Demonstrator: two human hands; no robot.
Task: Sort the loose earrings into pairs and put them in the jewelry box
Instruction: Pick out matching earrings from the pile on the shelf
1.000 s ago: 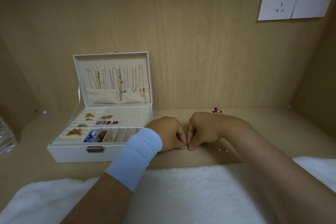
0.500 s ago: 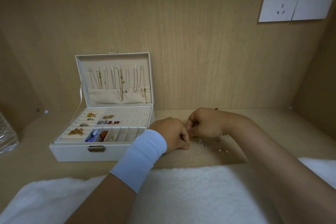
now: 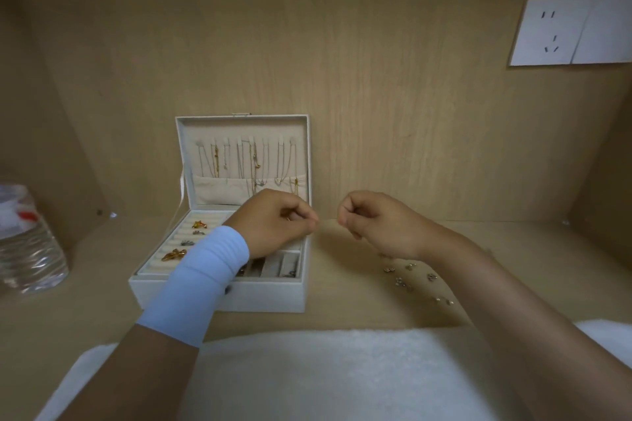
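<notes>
Two hands up, a little apart — one over the open box.

The left hand (image 3: pixel 277 222) hangs over the right side of the open jewelry box (image 3: pixel 266 297), fingers curled in, pinching a tiny gold bit that looks like an earring (image 3: pixel 289 218). The right hand (image 3: pixel 372 227) is just beside the box, fingers curled tight too, but I cannot tell if it holds anything. The loose earrings (image 3: pixel 410 275) lie spread on the wooden shelf (image 3: pixel 342 284) by the right arm, near the box but not in it. The gold bit is so small it could slip from the pinch and drop in the wrong slot. The right arm passes close by the pile — it could sweep some onto the white towel (image 3: pixel 307 369), where they would be hard to find.
</notes>
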